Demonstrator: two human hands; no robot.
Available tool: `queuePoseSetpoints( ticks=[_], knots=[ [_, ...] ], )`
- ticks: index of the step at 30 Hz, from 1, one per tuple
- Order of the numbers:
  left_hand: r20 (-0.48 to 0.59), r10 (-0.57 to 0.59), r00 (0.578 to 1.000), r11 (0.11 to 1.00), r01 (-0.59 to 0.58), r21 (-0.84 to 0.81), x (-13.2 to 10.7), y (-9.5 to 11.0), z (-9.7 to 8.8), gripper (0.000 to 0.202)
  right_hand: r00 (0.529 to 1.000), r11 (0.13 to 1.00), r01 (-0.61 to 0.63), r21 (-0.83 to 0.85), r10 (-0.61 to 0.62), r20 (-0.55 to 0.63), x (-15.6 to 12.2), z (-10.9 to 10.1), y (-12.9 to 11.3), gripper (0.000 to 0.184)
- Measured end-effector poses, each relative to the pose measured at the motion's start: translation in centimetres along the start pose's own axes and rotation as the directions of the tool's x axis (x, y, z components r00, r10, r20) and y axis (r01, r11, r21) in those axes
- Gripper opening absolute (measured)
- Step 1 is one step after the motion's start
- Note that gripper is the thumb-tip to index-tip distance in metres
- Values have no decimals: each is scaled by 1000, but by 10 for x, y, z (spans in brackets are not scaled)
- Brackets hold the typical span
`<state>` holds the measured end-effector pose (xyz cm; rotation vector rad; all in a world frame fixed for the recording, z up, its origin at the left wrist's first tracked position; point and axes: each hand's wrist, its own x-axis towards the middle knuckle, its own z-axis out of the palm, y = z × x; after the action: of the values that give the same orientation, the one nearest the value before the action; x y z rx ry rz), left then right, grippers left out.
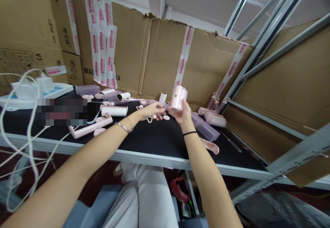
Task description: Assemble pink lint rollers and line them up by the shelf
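My right hand is closed around a pale pink roller-shaped part, held upright above the black table top. My left hand reaches across beside it, fingers stretched out low over several small pink pieces lying on the table; the fingertips almost meet the right hand. Whether the left fingers pinch anything is hidden. A white cylinder and a long pink handle lie to the left of my left wrist.
Translucent lilac covers and pink handles lie right of my hands. A white power strip with cables sits at the far left. Taped cardboard walls close the back and right. A metal shelf frame rises at right.
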<state>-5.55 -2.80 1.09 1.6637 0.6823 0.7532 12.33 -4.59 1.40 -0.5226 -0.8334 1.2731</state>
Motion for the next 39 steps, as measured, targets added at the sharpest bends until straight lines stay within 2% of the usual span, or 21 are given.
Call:
queuePoseSetpoints(
  ticks=[2,5,7,9,10,12,15,22,26,29,31,35,39],
  knots=[
    [-132,38,990,989,-18,149,4,-3,4,45,997,999,14,-37,-11,70,0,-1,1,38],
    [-230,188,955,928,-96,361,5,-2,3,45,998,994,44,-97,-39,53,1,-3,2,38],
    [-254,376,891,812,-185,554,3,2,-2,38,999,991,44,-129,-41,23,2,-4,2,37],
    [-189,524,830,646,-243,724,-1,6,-7,35,999,987,33,-158,-30,23,2,-4,3,37],
    [-150,558,816,575,-251,779,-2,7,-9,36,999,984,32,-175,-28,28,1,-4,4,36],
    [-113,562,820,499,-226,836,-5,8,-11,36,999,977,48,-206,-42,31,0,-2,4,36],
    [-123,551,826,473,-187,861,-7,7,-11,37,997,970,72,-232,-65,38,-2,-1,3,35],
    [-63,570,819,363,-183,914,-8,9,-9,35,993,961,112,-253,-98,64,0,-4,3,35],
    [-53,540,840,318,-145,937,-10,12,-7,36,991,955,132,-266,-117,71,1,-5,4,35],
    [-57,489,871,320,-118,940,-11,13,-6,39,989,950,144,-277,-130,69,1,-5,3,35],
    [-79,470,879,358,-108,927,-12,13,-6,43,987,946,159,-283,-143,77,1,-5,2,35],
    [-101,487,868,437,-142,888,-12,13,-5,42,981,941,191,-280,-171,94,1,-6,-1,35],
    [-68,516,854,415,-179,892,-11,15,-3,33,976,935,214,-284,-190,109,2,-8,-3,35]
  ],
)
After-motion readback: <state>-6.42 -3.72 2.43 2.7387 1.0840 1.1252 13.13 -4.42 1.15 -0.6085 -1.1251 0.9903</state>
